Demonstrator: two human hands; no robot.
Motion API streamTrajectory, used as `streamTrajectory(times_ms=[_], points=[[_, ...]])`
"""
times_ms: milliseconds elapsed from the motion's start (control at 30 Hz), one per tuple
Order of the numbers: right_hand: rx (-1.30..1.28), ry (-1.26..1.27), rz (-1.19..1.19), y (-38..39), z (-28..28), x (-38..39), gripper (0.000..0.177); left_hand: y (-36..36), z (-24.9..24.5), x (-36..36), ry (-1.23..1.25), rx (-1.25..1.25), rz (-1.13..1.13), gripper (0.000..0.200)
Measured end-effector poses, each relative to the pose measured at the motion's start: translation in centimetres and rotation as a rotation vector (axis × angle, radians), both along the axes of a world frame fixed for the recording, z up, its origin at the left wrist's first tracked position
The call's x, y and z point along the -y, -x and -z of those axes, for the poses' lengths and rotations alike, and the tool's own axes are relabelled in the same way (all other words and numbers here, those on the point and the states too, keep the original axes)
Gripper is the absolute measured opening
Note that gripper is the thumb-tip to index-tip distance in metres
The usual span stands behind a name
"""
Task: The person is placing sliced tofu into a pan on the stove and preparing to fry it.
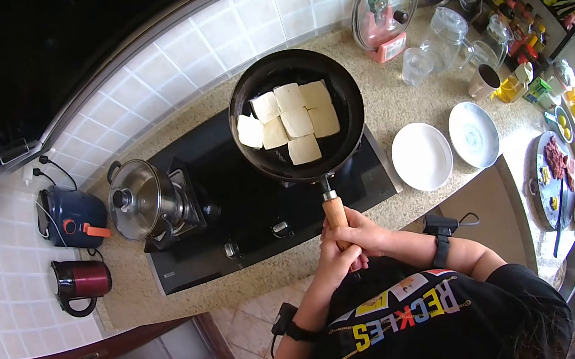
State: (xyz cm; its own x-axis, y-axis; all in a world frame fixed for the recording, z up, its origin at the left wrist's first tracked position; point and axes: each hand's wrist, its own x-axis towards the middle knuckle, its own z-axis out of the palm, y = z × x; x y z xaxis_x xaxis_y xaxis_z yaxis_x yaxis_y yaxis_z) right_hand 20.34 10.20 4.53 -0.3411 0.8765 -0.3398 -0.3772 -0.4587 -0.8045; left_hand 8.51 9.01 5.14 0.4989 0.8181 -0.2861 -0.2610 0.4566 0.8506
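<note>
A black frying pan [351, 126] with a wooden handle [336, 213] is over the right side of the black gas stove [240, 218]. Several pale, square slabs of what looks like tofu [297, 122] lie in it, some touching or overlapping. My right hand [365, 233] is wrapped round the handle. Just below it, nearer my body, my left hand [334, 262] is also closed on the handle, partly overlapped by my right. The burner under the pan is hidden.
Left of the pan stands a lidded steel pot [144, 197]. Farther left are a dark blue appliance [71, 217] and a red kettle [86, 278]. Two white bowls [422, 156] [474, 135], a glass lid [384, 5] and a cutting board [547, 187] with meat are to the right.
</note>
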Motion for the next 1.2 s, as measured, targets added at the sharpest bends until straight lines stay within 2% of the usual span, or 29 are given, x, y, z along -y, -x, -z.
streamTrajectory(times_ms=[200, 500, 667, 1000, 1200], points=[[-0.042, 0.022, -0.006, 0.0, -0.7, -0.2, 0.033, -0.1, 0.5, 0.0, -0.015, -0.018, -0.004, 0.070], [0.028, 0.000, -0.022, -0.1, -0.7, -0.2, 0.033, -0.2, 0.7, 0.1, -0.004, 0.048, -0.028, 0.070], [0.058, -0.024, -0.021, -0.1, -1.0, -0.6, 0.035, 0.2, -0.6, -0.1, -0.022, -0.024, 0.031, 0.056], [0.010, 0.013, -0.005, 0.0, -4.2, -2.0, 0.034, 0.0, -3.2, -1.5, 0.074, 0.054, -0.019, 0.056], [-0.038, 0.013, 0.055, 0.3, -4.3, -2.5, 0.032, 0.0, -4.0, -1.9, 0.081, 0.073, -0.041, 0.039]])
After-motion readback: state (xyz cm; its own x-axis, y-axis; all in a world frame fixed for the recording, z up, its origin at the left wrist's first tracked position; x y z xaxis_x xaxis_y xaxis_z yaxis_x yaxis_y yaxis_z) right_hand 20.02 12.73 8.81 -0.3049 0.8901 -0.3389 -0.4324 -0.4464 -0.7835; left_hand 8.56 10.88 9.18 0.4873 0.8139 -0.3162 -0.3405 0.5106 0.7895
